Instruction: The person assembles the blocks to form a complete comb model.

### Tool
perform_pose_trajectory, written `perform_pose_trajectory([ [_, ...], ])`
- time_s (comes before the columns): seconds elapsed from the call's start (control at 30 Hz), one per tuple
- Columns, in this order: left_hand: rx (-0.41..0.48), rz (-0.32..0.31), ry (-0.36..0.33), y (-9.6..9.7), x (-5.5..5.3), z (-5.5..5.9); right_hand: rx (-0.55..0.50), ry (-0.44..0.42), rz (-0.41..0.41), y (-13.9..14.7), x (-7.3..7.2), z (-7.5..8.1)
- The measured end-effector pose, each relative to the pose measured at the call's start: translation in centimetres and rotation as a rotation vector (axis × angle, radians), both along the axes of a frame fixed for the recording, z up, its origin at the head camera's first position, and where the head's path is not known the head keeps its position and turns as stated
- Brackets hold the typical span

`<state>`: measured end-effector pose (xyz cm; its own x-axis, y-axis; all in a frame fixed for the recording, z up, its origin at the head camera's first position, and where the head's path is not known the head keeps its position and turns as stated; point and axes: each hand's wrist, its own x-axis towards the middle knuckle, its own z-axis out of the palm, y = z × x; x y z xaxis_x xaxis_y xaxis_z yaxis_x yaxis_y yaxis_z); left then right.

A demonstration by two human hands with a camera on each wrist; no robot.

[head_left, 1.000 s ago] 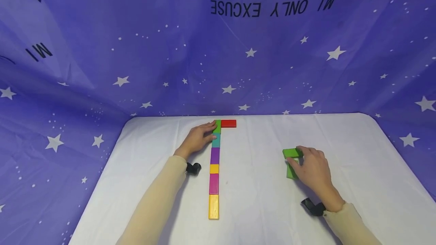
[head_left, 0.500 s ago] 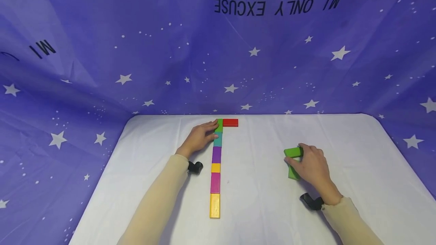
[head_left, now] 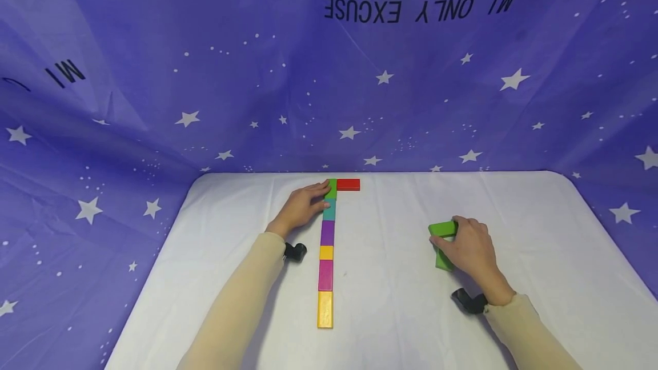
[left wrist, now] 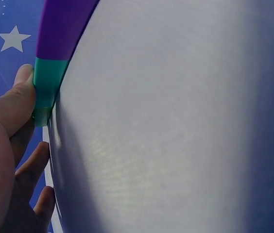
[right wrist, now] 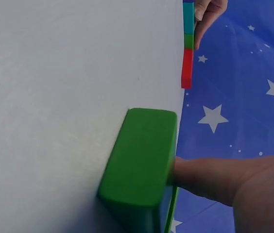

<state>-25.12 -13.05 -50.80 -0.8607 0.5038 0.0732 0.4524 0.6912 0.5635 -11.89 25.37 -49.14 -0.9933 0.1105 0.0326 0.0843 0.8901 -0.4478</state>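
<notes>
A row of coloured blocks runs away from me on the table. My left hand (head_left: 298,208) is at its far end, fingers on the green block (head_left: 333,188) and thumb on the teal block (head_left: 330,210). Nearer in the row lie a purple block (head_left: 327,233), a small yellow block (head_left: 326,253), a magenta block (head_left: 325,275) and a long yellow block (head_left: 325,309). A red block (head_left: 348,185) sticks out right from the far end. On the right, my right hand (head_left: 472,248) pinches a green block (head_left: 441,229) between thumb and index finger. Another green block (head_left: 444,261) is partly hidden under this hand.
A white cloth covers the table (head_left: 382,278). Behind it hangs a purple star-printed curtain (head_left: 288,90). Black wrist cameras (head_left: 469,301) are worn at both wrists. White table surface lies between the block row and the right-hand green blocks.
The head view has shifted slightly. Both hands stay nearly still on the same blocks, with the right hand drifting very slightly left. The row keeps its arrangement.
</notes>
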Motion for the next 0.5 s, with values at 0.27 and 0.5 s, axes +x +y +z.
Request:
perform_pose_trajectory([
  [0.27,0.001,-0.001,-0.010,0.0,0.3,0.1,-0.026,0.024,0.006,-1.0,-0.1,0.8],
  [0.5,0.004,0.002,-0.002,0.0,0.0,-0.1,-0.055,0.054,0.022,-2.4,-0.9,1.3],
])
